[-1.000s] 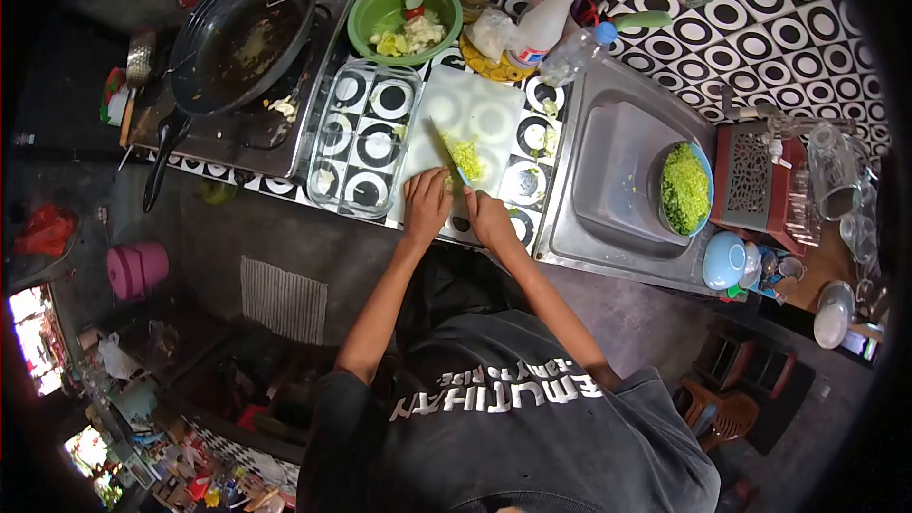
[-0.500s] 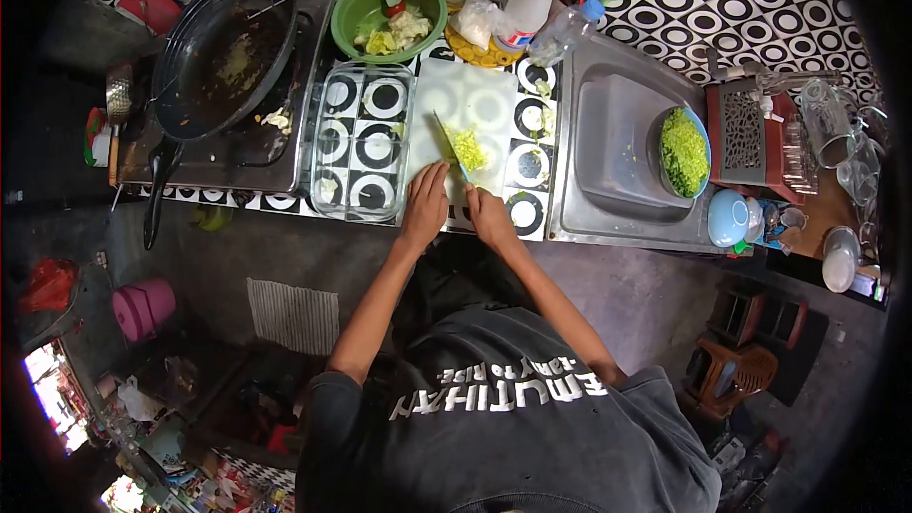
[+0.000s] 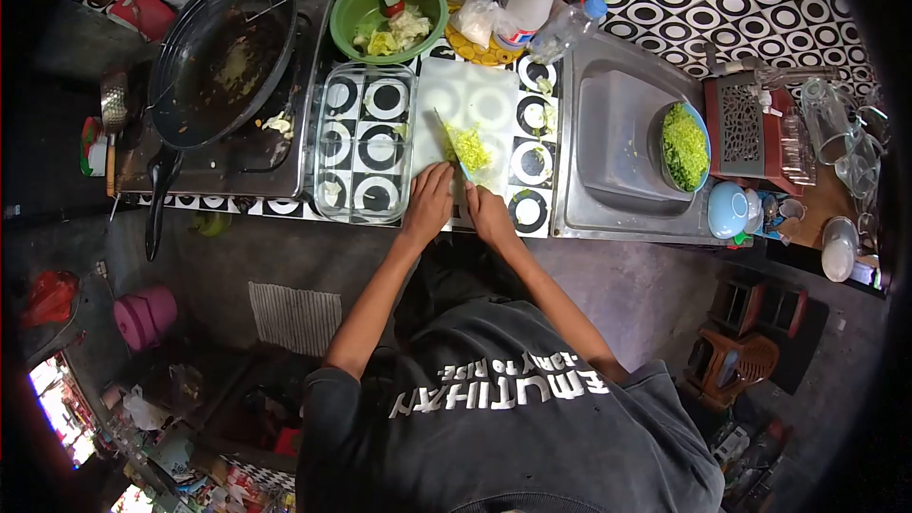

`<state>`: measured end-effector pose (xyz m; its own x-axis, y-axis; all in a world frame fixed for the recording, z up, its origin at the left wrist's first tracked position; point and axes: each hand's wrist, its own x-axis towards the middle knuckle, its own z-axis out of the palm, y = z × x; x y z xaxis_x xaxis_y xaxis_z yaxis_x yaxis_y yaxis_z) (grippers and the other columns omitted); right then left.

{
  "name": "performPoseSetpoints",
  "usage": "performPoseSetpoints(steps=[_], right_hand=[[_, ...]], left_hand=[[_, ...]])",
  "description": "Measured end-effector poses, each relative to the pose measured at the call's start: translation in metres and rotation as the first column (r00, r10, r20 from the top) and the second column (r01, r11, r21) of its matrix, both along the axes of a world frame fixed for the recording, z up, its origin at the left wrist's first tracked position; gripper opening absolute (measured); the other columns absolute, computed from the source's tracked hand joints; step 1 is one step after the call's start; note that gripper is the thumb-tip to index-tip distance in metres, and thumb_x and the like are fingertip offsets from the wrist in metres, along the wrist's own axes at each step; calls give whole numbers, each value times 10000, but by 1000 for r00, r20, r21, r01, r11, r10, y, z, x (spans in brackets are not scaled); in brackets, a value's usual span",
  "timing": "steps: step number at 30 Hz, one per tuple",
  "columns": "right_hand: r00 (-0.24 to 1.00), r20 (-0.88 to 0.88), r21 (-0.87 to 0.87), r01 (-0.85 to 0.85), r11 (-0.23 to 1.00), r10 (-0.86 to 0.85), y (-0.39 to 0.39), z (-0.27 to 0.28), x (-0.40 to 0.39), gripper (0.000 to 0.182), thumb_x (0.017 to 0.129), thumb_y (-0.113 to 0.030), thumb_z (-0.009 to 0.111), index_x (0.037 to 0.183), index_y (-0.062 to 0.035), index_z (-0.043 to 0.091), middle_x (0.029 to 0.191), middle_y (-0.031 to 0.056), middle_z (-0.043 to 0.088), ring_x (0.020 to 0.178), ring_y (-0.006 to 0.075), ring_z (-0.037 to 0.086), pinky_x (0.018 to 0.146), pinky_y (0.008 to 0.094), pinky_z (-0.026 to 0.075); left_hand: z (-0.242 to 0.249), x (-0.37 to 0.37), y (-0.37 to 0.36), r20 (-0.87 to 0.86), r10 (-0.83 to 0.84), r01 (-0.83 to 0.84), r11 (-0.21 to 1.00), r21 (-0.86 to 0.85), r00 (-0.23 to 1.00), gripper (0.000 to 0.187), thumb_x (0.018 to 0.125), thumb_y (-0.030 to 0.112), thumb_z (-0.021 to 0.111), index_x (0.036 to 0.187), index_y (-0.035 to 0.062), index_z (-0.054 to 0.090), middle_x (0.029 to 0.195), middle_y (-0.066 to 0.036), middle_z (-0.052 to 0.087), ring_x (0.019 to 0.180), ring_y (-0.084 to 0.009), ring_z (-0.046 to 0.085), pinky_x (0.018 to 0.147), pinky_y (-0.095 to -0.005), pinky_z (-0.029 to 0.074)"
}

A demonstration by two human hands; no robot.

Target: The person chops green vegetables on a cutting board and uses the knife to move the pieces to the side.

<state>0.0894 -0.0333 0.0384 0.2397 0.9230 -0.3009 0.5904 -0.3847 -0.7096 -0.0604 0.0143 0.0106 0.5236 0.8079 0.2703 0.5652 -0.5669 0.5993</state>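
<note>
My right hand (image 3: 488, 212) is wrapped round the light blue handle of a knife (image 3: 452, 145); its blade slants up and left across a pale cutting board (image 3: 465, 85). Chopped yellow-green vegetable (image 3: 468, 146) lies in a small heap against the blade's right side. Close by on the left, my left hand (image 3: 430, 199) rests at the board's near edge, fingers bent and pressed together; whatever lies under them is hidden. A clear rectangular glass dish (image 3: 362, 213) stands left of the board.
A green basin (image 3: 344, 36) with vegetable pieces stands behind the dish. Far left, a large frying pan (image 3: 223, 62) sits on the stove. On the right, a bowl of chopped greens (image 3: 685, 147) stands in the sink (image 3: 575, 199). Bottles (image 3: 532, 5) line the back.
The view has shifted very slightly. Both hands and the knife stay in nearly the same place on the board.
</note>
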Motion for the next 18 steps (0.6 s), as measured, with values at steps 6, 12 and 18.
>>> performPoseSetpoints(steps=[6, 12, 18], right_hand=[[996, -88, -192, -5, 981, -12, 12, 21, 25, 675, 1025, -501, 365, 732, 65, 588, 585, 217, 572, 593, 393, 598, 623, 451, 472], [996, -82, -187, 7, 982, -23, -6, 24, 12, 613, 1031, -427, 359, 857, 87, 645, 815, 371, 608, 867, 538, 597, 787, 553, 466], [992, -117, -94, 28, 995, -39, 11, 8, 7, 597, 1030, -437, 381, 844, 80, 616, 719, 315, 597, 728, 474, 608, 696, 505, 468]], left_hand=[[8, 11, 7, 59, 95, -97, 995, 27, 994, 436, 843, 81, 575, 1259, -44, 530, 1324, -176, 502, 1256, -334, 450, 1007, -444, 373], [2, 12, 1, 15, 44, -43, 998, -56, 999, 393, 890, 109, 536, 1246, -57, 546, 1300, -186, 520, 1238, -347, 459, 1030, -456, 345], [8, 5, -7, 96, 57, -53, 998, -44, 994, 370, 874, 80, 541, 1219, -51, 569, 1230, -187, 552, 1202, -373, 484, 1036, -460, 352]])
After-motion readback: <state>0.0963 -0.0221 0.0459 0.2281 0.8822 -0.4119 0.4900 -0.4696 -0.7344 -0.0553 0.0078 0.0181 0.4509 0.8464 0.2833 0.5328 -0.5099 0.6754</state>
